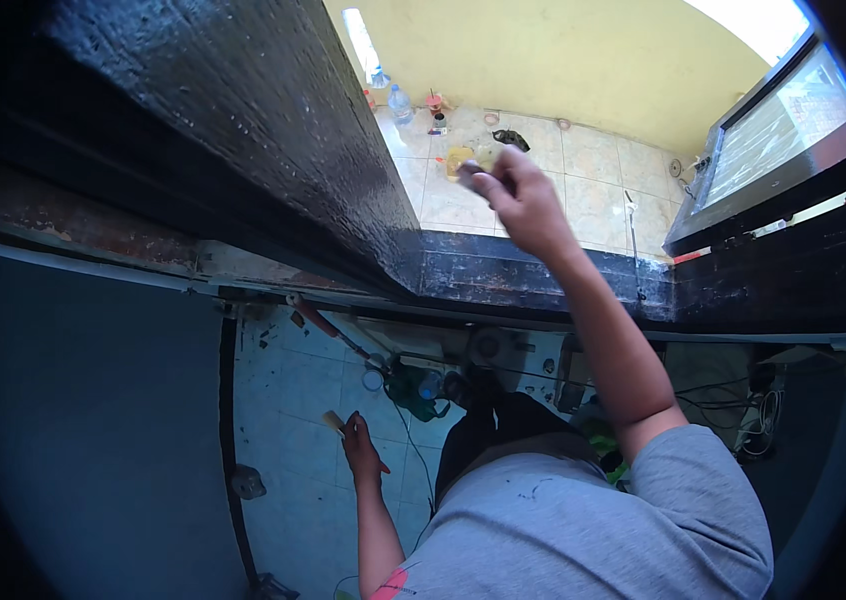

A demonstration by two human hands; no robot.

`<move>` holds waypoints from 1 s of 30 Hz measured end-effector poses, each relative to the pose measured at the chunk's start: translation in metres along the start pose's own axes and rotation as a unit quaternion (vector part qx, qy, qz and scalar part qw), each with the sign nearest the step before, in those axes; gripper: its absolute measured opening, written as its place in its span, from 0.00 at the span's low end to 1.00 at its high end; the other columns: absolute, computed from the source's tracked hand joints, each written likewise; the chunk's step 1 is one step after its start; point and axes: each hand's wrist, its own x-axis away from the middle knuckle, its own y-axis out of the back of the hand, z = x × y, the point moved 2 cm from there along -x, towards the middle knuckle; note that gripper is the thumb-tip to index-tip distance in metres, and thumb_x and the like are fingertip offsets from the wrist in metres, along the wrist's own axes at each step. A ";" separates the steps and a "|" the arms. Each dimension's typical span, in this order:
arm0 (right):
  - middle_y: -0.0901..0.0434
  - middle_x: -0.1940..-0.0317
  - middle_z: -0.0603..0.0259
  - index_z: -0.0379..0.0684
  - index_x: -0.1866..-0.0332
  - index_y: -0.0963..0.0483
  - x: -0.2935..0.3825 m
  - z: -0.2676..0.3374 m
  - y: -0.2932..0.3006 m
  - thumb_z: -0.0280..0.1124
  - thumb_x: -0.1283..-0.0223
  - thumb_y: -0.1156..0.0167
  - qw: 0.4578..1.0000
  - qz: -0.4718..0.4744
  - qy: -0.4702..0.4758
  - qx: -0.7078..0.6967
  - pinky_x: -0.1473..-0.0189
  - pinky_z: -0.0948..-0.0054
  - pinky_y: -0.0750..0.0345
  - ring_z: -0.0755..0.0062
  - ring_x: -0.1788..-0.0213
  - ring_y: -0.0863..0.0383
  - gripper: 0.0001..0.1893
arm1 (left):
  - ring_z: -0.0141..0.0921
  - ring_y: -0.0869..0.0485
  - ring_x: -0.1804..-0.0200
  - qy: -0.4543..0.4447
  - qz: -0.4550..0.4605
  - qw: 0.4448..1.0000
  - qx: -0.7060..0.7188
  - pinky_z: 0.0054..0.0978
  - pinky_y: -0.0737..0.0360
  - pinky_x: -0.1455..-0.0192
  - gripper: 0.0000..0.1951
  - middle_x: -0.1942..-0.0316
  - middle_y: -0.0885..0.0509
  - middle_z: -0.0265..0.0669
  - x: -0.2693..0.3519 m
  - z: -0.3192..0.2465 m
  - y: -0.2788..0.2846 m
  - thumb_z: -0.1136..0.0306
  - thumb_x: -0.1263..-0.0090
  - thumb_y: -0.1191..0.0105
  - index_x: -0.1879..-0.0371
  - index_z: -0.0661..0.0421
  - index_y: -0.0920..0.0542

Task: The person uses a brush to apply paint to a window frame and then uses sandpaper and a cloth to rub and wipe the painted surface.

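Note:
My right hand (532,202) is raised over the dark window sill (498,266), in front of the tiled floor on the far side. Pinched between its thumb and fingers is a small dark object (474,172), too blurred to name. Down at my side, my left hand (363,450) is closed around a paintbrush (334,422) with pale bristles and a reddish handle end. A thick, dark, glossy wooden frame post (295,150) rises to the left of my right hand. On the tiles beyond lies a yellowish flat thing (459,161), partly covered by the right hand.
An open glazed sash (775,142) stands at the right, with a thin metal stay (633,240) near it. Beyond are a plastic bottle (400,105), a red cup (434,103) and a black crumpled bag (511,139). Below sit a round tin (373,379), a dark green bag (412,394) and cables (768,420).

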 end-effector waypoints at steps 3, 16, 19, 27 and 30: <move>0.13 0.67 0.53 0.34 0.54 0.26 0.008 -0.014 0.030 0.27 0.24 0.35 0.998 0.011 -0.031 -0.053 0.65 0.68 0.19 0.72 0.68 0.13 0.08 | 0.49 0.25 0.27 0.030 0.008 0.999 0.021 0.43 0.17 0.39 0.37 0.27 0.25 0.51 0.017 -0.005 0.001 0.35 0.14 0.57 0.21 0.54 0.26; 0.18 0.73 0.50 0.38 0.71 0.24 -0.008 -0.017 -0.006 0.42 0.41 0.21 0.945 0.233 0.055 0.224 0.60 0.52 0.23 0.47 0.65 0.16 0.21 | 0.27 0.33 0.67 -0.013 0.018 1.000 0.007 0.30 0.30 0.63 0.37 0.51 0.21 0.33 0.006 -0.012 -0.025 0.34 0.15 0.58 0.24 0.51 0.23; 0.17 0.71 0.49 0.38 0.72 0.24 -0.009 -0.005 -0.017 0.42 0.42 0.21 0.927 0.238 0.095 0.273 0.60 0.52 0.23 0.46 0.63 0.16 0.21 | 0.48 0.20 0.30 -0.025 0.007 0.999 0.024 0.42 0.18 0.36 0.38 0.29 0.22 0.53 -0.006 0.017 -0.032 0.37 0.14 0.55 0.25 0.62 0.24; 0.20 0.78 0.53 0.37 0.75 0.25 -0.015 -0.014 -0.008 0.43 0.44 0.17 0.939 0.268 -0.009 0.215 0.66 0.57 0.26 0.58 0.72 0.20 0.25 | 0.48 0.21 0.31 0.028 0.011 0.999 0.036 0.43 0.25 0.30 0.36 0.32 0.20 0.53 -0.011 0.043 -0.038 0.39 0.13 0.55 0.26 0.62 0.23; 0.20 0.79 0.54 0.38 0.77 0.26 -0.024 -0.009 -0.036 0.45 0.45 0.16 0.955 0.236 0.015 0.177 0.67 0.58 0.26 0.60 0.73 0.21 0.26 | 0.47 0.20 0.33 0.054 0.017 0.997 0.043 0.44 0.24 0.30 0.36 0.34 0.19 0.53 -0.011 0.040 -0.040 0.39 0.13 0.55 0.27 0.62 0.22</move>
